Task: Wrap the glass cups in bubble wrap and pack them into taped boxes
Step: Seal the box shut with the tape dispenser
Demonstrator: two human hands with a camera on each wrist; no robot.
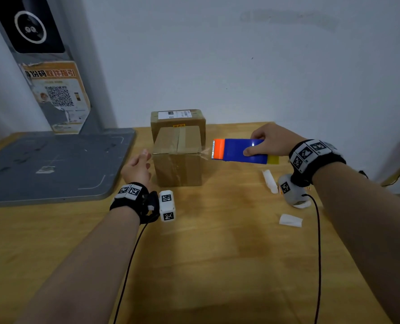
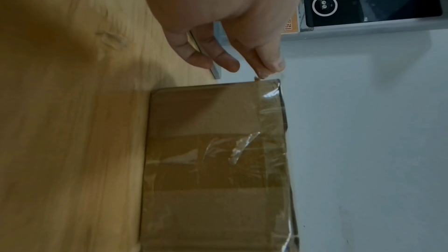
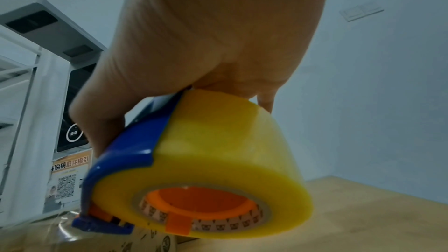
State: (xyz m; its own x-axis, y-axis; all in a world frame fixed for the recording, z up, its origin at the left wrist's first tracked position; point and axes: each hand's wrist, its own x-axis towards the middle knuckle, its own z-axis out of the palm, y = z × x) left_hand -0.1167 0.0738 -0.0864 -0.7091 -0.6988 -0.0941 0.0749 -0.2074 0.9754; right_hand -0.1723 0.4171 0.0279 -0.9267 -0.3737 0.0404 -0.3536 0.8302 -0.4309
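Note:
A closed cardboard box (image 1: 178, 157) stands on the wooden table, with clear tape along its top seam and down its sides (image 2: 218, 160). My right hand (image 1: 271, 142) grips a blue and orange tape dispenser (image 1: 237, 151) with a yellow roll (image 3: 218, 160), held just right of the box's top edge; a short piece of clear tape (image 1: 206, 152) hangs from that edge toward the blade. My left hand (image 1: 137, 168) hovers left of the box with relaxed fingers (image 2: 227, 60) and holds nothing. No glass cups or bubble wrap are in view.
A second, larger taped box (image 1: 178, 118) with a label sits behind the first against the wall. A grey scale platform (image 1: 49, 164) and its upright post occupy the left. White paper scraps (image 1: 290, 220) lie at the right. Cables trail from both wrists.

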